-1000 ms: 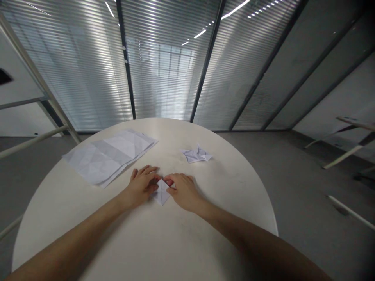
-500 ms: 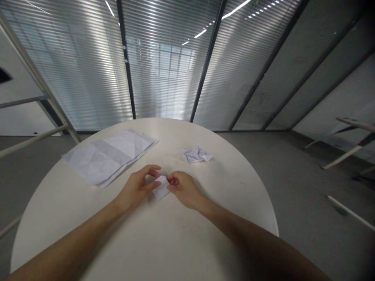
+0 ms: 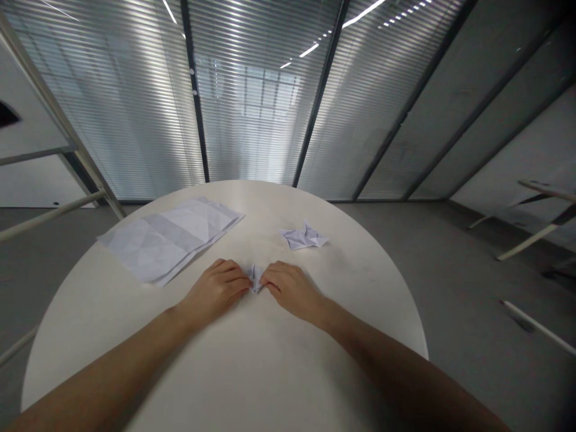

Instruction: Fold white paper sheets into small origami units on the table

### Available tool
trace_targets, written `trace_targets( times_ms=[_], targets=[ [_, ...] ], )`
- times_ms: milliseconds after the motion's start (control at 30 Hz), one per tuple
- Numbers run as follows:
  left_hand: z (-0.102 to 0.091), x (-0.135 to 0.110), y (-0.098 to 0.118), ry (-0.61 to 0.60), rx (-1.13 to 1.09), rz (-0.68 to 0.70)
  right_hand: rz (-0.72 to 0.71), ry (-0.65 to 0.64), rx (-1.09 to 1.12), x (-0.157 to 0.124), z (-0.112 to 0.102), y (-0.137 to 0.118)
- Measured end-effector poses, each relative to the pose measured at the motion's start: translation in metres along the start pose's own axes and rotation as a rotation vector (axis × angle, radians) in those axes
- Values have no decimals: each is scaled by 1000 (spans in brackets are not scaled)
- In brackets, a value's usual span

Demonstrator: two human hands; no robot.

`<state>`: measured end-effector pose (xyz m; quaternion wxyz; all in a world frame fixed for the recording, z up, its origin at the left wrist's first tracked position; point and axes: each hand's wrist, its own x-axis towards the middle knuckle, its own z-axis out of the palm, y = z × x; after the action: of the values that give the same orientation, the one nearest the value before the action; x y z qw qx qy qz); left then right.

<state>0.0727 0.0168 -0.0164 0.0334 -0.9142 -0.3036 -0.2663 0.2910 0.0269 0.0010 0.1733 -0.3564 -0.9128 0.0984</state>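
A slatted-blind partition (image 3: 252, 120) stands behind a round white table (image 3: 225, 378). Taking the work between the hands as the middle of the clock, the left forearm (image 3: 112, 360) reaches in from about eight and the right forearm (image 3: 382, 342) from about four. A loose pile of creased paper sheets (image 3: 171, 240) lies at ten o'clock, near the left hand but apart from it.

The left hand (image 3: 220, 283) is at nine and the right hand (image 3: 288, 287) at three, both low over the table, backs upward, fingers bent inward. Each is drawn narrow, its fingertips gathered on one side of the paper; the thumbs are largely hidden.

Between one and two o'clock sits a folded paper figure (image 3: 306, 237) with one point sticking up, touched by neither hand.

Smallest is the small folded paper (image 3: 255, 277), held between the two hands near the table's middle, a pointed tip toward twelve. The step in hand looks like shaping or pressing a fold; the next move probably calls for even, light pressure from both sides, keeping the layers aligned.
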Motion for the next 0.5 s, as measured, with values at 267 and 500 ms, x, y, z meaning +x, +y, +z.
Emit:
trace_targets(
  times_ms=[267, 500],
  targets=[
    [-3, 6, 5, -44, -216, -137, 194, 169, 118, 4, 2, -5],
    [6, 8, -6, -6, -348, -291, 347, 208, 219, 11, 17, 1]
  ],
)
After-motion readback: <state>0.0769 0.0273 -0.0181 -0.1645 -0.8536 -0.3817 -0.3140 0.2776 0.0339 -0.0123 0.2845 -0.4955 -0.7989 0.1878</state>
